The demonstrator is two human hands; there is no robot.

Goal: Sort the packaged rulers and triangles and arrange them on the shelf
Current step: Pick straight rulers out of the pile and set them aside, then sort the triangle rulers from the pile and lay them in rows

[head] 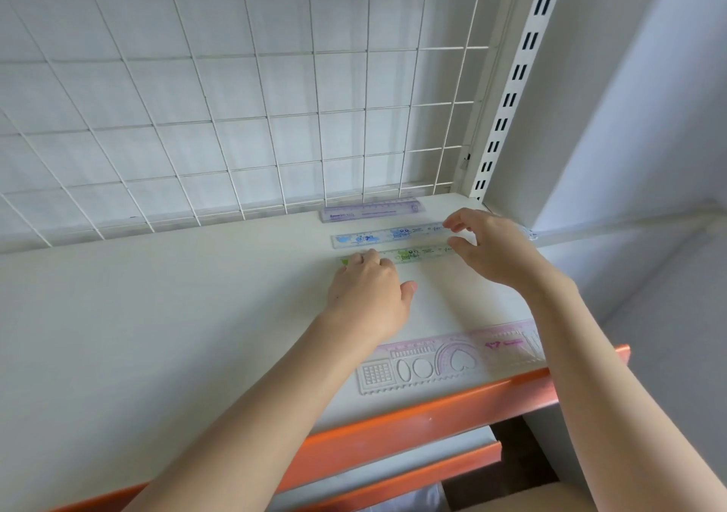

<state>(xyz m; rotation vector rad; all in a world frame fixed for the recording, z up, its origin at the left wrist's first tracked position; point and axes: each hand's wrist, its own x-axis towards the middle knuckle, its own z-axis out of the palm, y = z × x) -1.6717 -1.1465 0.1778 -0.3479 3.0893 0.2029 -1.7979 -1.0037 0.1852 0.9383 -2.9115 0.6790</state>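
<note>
White shelf [157, 334] has loads of bare room on our left, orange front lip [393, 429] below, wire grid [236, 98] closing the back. Our left hand [369, 291] presses flat, fingers straight, on the green ruler [413, 255]. Just behind lie the blue ruler [377, 236] and purple ruler [369, 210]. Our right hand [491, 248] hovers half-curled at their right ends; can't tell if it's pinching anything. Pink stencil ruler [444, 358] sits near the lip, under our right forearm.
</note>
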